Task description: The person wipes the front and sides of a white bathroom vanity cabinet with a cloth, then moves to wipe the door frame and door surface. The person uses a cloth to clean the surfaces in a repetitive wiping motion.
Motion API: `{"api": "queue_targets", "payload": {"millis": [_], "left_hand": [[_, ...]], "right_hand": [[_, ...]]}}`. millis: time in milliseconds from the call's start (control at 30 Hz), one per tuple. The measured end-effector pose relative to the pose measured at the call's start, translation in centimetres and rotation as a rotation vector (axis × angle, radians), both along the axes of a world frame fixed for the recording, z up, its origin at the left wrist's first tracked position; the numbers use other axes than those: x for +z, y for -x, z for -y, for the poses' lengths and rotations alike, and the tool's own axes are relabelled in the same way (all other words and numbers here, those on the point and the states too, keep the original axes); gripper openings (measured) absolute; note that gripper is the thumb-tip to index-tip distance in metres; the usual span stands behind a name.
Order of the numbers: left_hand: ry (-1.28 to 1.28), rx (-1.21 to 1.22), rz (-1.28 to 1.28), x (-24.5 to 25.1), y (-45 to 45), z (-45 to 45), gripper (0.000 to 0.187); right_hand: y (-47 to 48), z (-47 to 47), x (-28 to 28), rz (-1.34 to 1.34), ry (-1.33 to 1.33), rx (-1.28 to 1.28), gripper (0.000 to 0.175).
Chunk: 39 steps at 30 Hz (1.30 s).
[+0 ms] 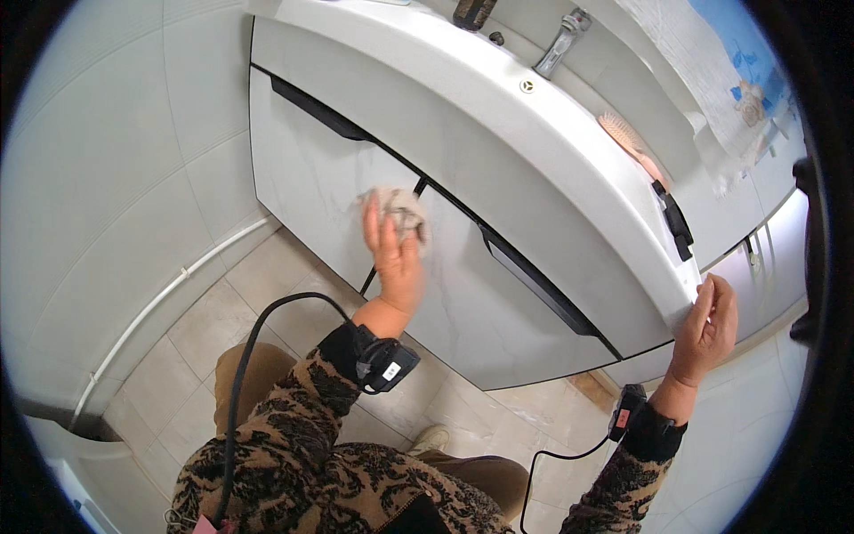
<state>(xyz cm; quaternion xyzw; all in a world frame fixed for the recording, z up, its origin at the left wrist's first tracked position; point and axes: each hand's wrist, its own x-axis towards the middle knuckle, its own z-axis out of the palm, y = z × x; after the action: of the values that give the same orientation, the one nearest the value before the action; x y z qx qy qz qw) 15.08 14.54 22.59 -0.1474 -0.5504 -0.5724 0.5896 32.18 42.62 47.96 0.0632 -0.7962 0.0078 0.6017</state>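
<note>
My left hand point(392, 267) presses a crumpled light cloth point(402, 212) with dark markings against the white marbled front of a vanity cabinet point(454, 280). Both hand and cloth are slightly blurred, near the black gap between the two lower cabinet fronts. Over at the cabinet's right end, my right hand point(707, 334) is against the end of the white washbasin point(460, 83), fingers bent and close together. Whether those fingers grip the edge is hidden. Black recessed handles point(320, 110) run along the top of the lower fronts.
On the washbasin are a chrome faucet point(564, 43), a dark bottle point(474, 13), a pink hairbrush point(630, 143) and a black object point(674, 220). A patterned towel point(734, 100) hangs beyond. A white pipe point(180, 277) follows the tiled left wall. Black cables point(250, 347) lead from devices on both wrists.
</note>
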Motion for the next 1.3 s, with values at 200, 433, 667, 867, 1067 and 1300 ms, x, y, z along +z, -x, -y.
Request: {"api": "queue_targets", "payload": {"millis": [200,433,667,867,1067,1300], "left_hand": [[0.377,0.401,0.243,7.3,-0.1,-1.1,0.034],[0.183,0.112,0.372,-3.1,-2.1,-1.4,0.054],[-0.357,-0.158,1.001,-16.7,-3.3,-3.0,0.052],[-0.749,-0.188,1.078,-21.6,-1.7,-3.8,0.055],[-0.697,-0.226,0.999,-17.4,-1.4,-3.2,0.057],[-0.263,-0.159,0.517,-3.1,-3.1,-3.2,0.053]], "right_hand": [[-0.2,0.6,0.2,-0.042,-0.058,-0.017,0.007],[0.1,0.3,0.0,-0.043,-0.01,0.067,0.008],[0.1,-0.8,-0.2,0.036,0.03,0.046,0.013],[-0.2,-1.0,0.1,0.043,0.01,0.034,0.013],[0.0,-0.6,-0.1,0.026,0.062,0.041,0.013],[0.0,-1.6,0.2,-0.159,-0.383,-0.096,0.013]]}}
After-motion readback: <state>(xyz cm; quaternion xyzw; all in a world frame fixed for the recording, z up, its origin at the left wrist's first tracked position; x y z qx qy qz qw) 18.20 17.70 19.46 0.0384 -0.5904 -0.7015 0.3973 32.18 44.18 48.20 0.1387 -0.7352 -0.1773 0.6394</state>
